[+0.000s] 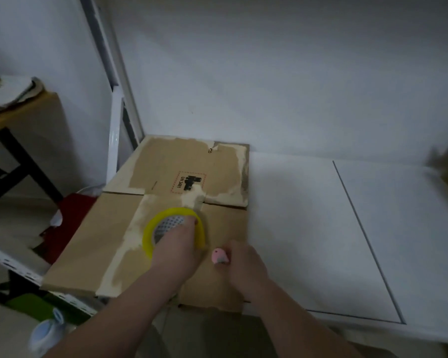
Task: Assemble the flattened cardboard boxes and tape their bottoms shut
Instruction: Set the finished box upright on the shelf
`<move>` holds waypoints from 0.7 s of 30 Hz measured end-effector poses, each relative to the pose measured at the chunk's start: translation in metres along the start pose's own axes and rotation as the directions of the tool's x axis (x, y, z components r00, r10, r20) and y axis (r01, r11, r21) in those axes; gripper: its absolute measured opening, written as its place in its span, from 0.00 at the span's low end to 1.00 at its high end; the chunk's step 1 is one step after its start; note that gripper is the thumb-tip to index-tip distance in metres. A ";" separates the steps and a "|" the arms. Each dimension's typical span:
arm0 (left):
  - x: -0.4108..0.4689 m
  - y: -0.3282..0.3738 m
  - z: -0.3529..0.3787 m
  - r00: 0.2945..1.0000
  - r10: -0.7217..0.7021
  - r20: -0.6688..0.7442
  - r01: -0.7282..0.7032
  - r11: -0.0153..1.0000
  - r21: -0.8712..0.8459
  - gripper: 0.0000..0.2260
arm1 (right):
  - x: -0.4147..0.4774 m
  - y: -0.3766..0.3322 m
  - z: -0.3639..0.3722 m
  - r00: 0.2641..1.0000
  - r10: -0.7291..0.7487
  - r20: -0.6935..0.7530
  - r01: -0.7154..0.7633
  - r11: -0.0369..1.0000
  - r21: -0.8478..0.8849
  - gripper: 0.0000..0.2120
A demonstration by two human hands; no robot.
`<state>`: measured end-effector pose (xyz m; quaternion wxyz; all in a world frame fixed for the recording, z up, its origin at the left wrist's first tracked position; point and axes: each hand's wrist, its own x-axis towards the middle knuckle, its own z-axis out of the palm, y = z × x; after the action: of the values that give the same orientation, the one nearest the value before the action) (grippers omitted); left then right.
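Cardboard box lies seemingly flat at centre-left of frame on the white table, its long axis running from the bottom edge toward upper centre, printed panel farthest. Left hand grips the yellow tape roll atop it; right hand clutches a small pink tool alongside. Judged pre-assembly: the box needs squaring open before taping.

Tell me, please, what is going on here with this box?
A person is working on a cardboard box that lies with its flaps folded shut on a white table. Their left hand holds a yellow tape roll over the box, near the middle seam. Their right hand grips a small pink object, which I cannot identify. I see no fresh strip of tape across the seam yet.
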<state>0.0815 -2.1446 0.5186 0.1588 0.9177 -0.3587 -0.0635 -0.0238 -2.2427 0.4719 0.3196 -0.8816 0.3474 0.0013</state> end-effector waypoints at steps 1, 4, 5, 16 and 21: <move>-0.001 0.004 -0.001 0.999 0.030 -0.012 -0.030 0.999 -0.038 0.18 | 0.001 0.001 -0.002 1.000 0.014 0.018 -0.015 0.998 0.053 0.12; -0.003 0.022 -0.006 0.994 0.082 -0.074 -0.098 0.961 -0.259 0.22 | -0.008 0.005 -0.023 0.992 0.113 0.054 -0.125 0.865 0.486 0.13; -0.004 0.032 -0.010 0.994 0.066 -0.088 -0.094 0.924 -0.370 0.22 | -0.013 0.008 -0.033 0.985 0.159 0.073 -0.168 0.745 0.646 0.14; -0.033 0.180 0.030 0.853 0.291 0.433 0.356 0.282 -0.891 0.19 | -0.073 0.116 -0.118 0.763 0.641 -0.082 -0.241 0.400 0.884 0.08; -0.041 0.224 0.057 0.805 0.331 0.492 0.193 0.638 -0.745 0.21 | -0.100 0.192 -0.142 0.422 0.833 -0.359 -0.503 0.544 0.671 0.26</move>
<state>-0.1052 -2.2859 0.5408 0.4152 0.6791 -0.3644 -0.4834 -0.2485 -2.3685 0.4990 0.3493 -0.4932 0.7553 -0.2534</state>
